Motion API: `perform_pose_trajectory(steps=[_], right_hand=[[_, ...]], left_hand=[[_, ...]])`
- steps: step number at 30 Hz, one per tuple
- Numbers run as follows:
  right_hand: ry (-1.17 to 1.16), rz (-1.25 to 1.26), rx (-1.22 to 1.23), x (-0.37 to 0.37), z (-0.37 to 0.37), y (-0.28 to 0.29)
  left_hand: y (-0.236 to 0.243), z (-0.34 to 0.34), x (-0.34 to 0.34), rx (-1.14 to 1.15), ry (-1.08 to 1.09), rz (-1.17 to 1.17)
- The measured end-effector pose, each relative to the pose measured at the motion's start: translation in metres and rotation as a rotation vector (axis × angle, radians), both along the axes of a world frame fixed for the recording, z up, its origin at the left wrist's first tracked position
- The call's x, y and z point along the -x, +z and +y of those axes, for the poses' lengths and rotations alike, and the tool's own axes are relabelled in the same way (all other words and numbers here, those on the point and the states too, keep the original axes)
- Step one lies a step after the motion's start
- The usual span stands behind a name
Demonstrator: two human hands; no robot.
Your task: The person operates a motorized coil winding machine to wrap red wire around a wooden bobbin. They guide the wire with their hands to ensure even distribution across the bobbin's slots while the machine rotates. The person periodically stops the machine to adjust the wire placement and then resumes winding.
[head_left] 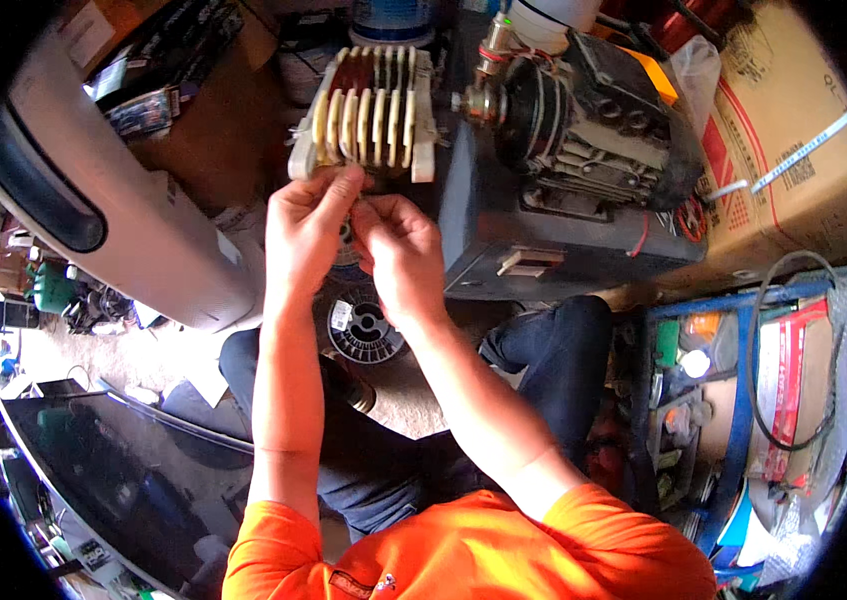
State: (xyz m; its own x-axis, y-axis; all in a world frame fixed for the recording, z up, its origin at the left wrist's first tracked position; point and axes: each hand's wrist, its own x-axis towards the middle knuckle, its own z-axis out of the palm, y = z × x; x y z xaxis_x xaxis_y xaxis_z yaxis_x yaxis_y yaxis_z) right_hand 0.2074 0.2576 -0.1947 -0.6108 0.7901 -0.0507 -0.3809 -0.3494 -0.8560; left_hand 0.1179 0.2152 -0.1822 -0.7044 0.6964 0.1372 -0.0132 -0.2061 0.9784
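A pale, ribbed coil former (pixel 368 120) stands in front of me, with dark reddish wire windings (pixel 375 70) between its ribs at the far side. Just under its near edge, my left hand (pixel 305 230) is closed, thumb pressed against the fingers. Close beside it, almost touching, my right hand (pixel 401 250) is also closed in a pinch. Whatever sits between the fingertips is too small and hidden to make out. Below the hands, a black plastic spool (pixel 365 328) lies near the floor between my legs.
Right of the former, a dark electric motor (pixel 593 130) rests on a grey metal box (pixel 503 235). A large cardboard box (pixel 793 130) is behind it. At right stands a blue-framed rack (pixel 738 390) of parts. A grey curved panel (pixel 128 190) leans at left, above a dark glossy panel (pixel 123 490).
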Motion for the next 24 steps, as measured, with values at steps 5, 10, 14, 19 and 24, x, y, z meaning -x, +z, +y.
perform_pose_trajectory(steps=[5, 10, 14, 19, 24], right_hand=[[-0.164, 0.013, -0.207, 0.003, -0.005, -0.003], [-0.243, -0.017, -0.332, 0.001, -0.005, -0.007], [-0.257, -0.045, -0.383, 0.001, -0.004, -0.010], [-0.312, -0.061, -0.409, 0.000, 0.006, -0.006], [-0.270, -0.018, -0.280, 0.010, 0.012, -0.013]], left_hand=[[0.001, -0.010, 0.012, 0.093, -0.013, 0.041], [-0.004, -0.008, 0.012, 0.034, 0.017, 0.108], [-0.006, -0.006, 0.011, -0.031, 0.041, 0.155], [0.008, -0.012, 0.015, 0.147, 0.195, 0.333], [0.038, -0.001, 0.020, 0.147, 0.456, 0.519]])
